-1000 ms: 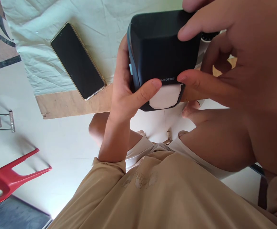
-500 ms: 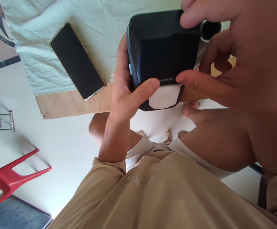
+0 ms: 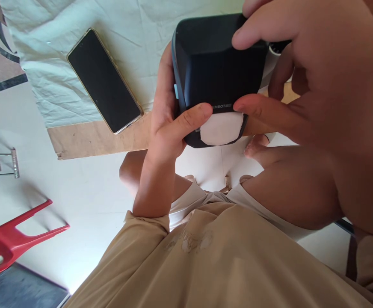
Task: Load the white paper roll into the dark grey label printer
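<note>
A black label printer with a blue side edge and lettering partly covered by my thumb is raised over the table's front edge. From its lower end shows a white label. My left hand grips the left side, thumb across the front and fingers behind. On the right side my right hand has its thumb by the lettering and its index finger on the upper right corner; its other fingers curl beside the case. A smartphone, screen dark, lies on the cloth to the left.
A pale green cloth covers the table, leaving a bare wooden edge at the front. Partly hidden behind my right hand is a round dark-faced object. On the floor at left stands a red plastic chair.
My right hand has shifted slightly left over the printer, its index finger further onto the case. My left hand keeps its hold, and the printer has barely moved.
</note>
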{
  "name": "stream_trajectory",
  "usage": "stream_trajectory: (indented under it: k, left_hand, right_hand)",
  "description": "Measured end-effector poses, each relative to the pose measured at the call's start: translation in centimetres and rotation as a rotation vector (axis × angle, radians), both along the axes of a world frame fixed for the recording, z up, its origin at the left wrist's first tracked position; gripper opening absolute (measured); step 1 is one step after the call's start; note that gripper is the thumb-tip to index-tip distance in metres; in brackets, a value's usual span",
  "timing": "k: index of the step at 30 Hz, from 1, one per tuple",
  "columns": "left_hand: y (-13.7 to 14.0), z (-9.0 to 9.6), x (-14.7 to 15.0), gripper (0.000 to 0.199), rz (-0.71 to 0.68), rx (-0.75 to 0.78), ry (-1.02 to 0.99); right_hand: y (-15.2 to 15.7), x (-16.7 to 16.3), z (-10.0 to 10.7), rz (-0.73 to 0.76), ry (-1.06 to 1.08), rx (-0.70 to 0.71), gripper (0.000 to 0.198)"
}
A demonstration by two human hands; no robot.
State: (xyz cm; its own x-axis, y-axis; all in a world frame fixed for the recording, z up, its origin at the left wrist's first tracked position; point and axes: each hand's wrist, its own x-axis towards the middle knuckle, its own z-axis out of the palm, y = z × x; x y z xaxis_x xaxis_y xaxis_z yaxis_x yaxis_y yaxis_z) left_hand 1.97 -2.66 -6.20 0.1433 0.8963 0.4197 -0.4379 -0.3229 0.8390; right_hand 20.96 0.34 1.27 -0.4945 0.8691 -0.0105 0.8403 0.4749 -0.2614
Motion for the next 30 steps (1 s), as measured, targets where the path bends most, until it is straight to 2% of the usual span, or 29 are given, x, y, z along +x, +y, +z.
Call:
stream_trajectory:
  k: [3,7,9,11,14,16,19,23,27,30]
  left_hand:
    - [0.2,-0.2,-0.8,0.09,-0.013,0.015,-0.018]
    - [1.4,-0.4,-2.0,0.071,-0.03,-0.151,0.059]
    - [1.4,0.3,-1.9,0.063,-0.033,-0.193,0.08]
    - [0.9,1.5,-1.2,0.05,0.019,-0.294,0.131]
    - [0.2,2.6,-0.5,0.064,0.048,-0.199,0.19]
    - [0.4,2.5,-0.5,0.075,0.096,-0.118,0.254]
    - [1.1,1.7,-1.0,0.081,0.155,-0.135,0.357]
    - [1.7,0.8,-1.6,0.074,0.17,-0.211,0.394]
    - [2.0,-0.1,-1.8,0.05,0.182,-0.252,0.204]
    - [2.6,-1.0,-2.1,0.065,0.053,-0.208,0.089]
  right_hand:
    - [0.0,0.0,0.2,-0.001,0.01,0.009,0.059]
    - [0.1,-0.2,0.6,-0.067,0.041,-0.056,0.06]
    - [0.3,-0.2,0.6,-0.106,0.029,-0.086,0.059]
    - [0.3,0.0,0.3,-0.12,0.06,-0.09,0.069]
    - [0.0,0.5,-1.2,-0.077,0.185,-0.137,0.096]
    - [-0.7,1.0,-2.5,-0.063,0.234,-0.198,0.107]
    - [-2.0,1.4,-4.6,-0.089,0.239,-0.249,0.107]
    - [-3.1,1.5,-6.1,-0.114,0.252,-0.244,0.106]
    - [-2.1,1.4,-5.4,-0.135,0.269,-0.232,0.105]
    - [-0.5,1.1,-3.3,-0.154,0.284,-0.223,0.1]
